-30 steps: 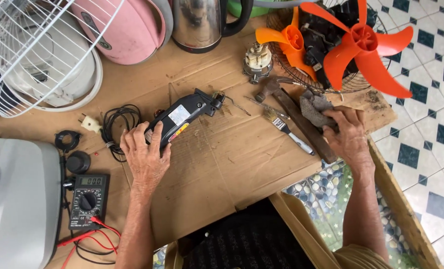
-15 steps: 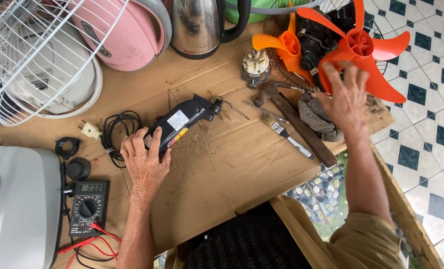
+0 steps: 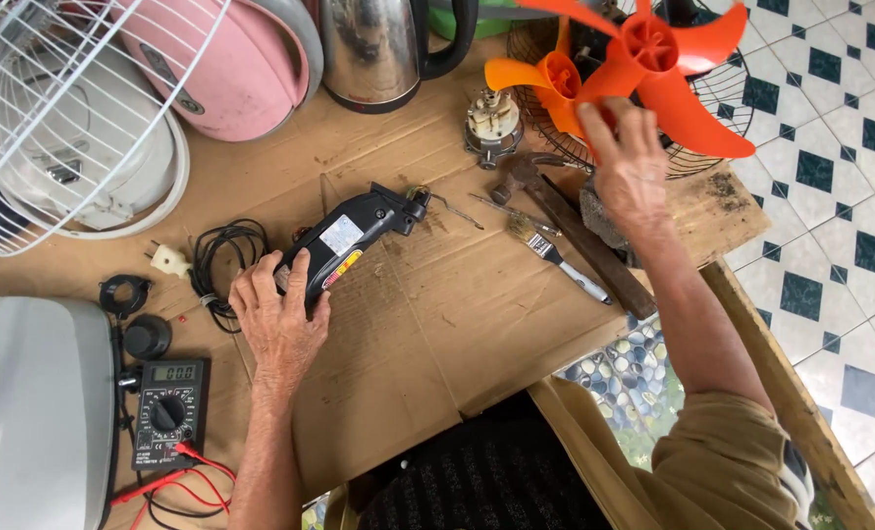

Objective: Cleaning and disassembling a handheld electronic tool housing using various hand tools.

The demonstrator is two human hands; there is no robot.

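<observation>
I see my left hand (image 3: 278,324) resting on the rear end of a black power tool (image 3: 351,242), which lies on the cardboard sheet (image 3: 437,324) near the centre of the view. The fingers are curled loosely over its body, so it is a light clasp, not a tight one. The nose of the tool points toward 2 o'clock. At 9 o'clock from this hand lies a coiled black cable (image 3: 223,263) with a white plug (image 3: 168,259), and at 7 o'clock is a black multimeter (image 3: 168,412) with red leads.

My right hand (image 3: 626,165) is raised at 1 o'clock of the tool, with its fingertips on the orange fan blade (image 3: 673,74). Whether they really pinch the blade or only touch it, I cannot tell. Under this hand lie a hammer (image 3: 575,224) and a small brush (image 3: 555,257). A steel kettle (image 3: 378,49) stands at 12 o'clock, and a white fan guard (image 3: 54,108) is at 10 o'clock.
</observation>
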